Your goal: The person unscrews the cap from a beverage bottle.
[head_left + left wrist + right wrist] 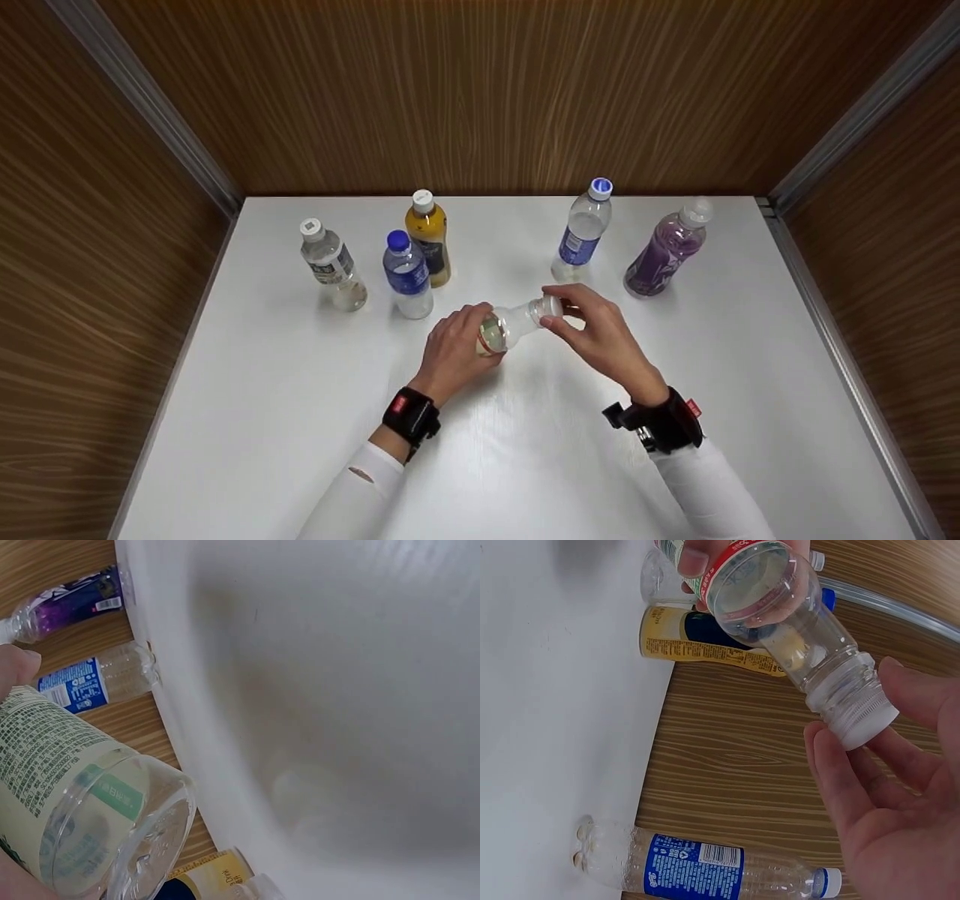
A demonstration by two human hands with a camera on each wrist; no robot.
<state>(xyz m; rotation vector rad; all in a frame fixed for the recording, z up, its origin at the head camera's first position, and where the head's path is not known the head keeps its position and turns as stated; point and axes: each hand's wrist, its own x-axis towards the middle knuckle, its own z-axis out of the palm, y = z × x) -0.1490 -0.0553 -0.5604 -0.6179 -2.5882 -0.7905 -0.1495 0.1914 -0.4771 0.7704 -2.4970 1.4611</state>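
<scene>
Tilted over the table, a clear plastic bottle (516, 324) with a pale green, red-edged label points its neck up to the right. My left hand (456, 348) grips it round the label; in the left wrist view the bottle's base (154, 829) faces the camera. At the other end, my right hand (606, 341) pinches the white screw cap (870, 724) between thumb and fingers. The cap sits on the neck in the right wrist view. No liquid shows in the clear upper part of the bottle.
Left of my hands stand a white-capped clear bottle (334, 266), a blue-capped bottle (409, 279) and a yellow-brown drink bottle (429, 238). A blue-labelled bottle (580, 240) and a purple bottle (664, 255) stand at the right. Wood-grain panels (495, 97) wall the white table (300, 420).
</scene>
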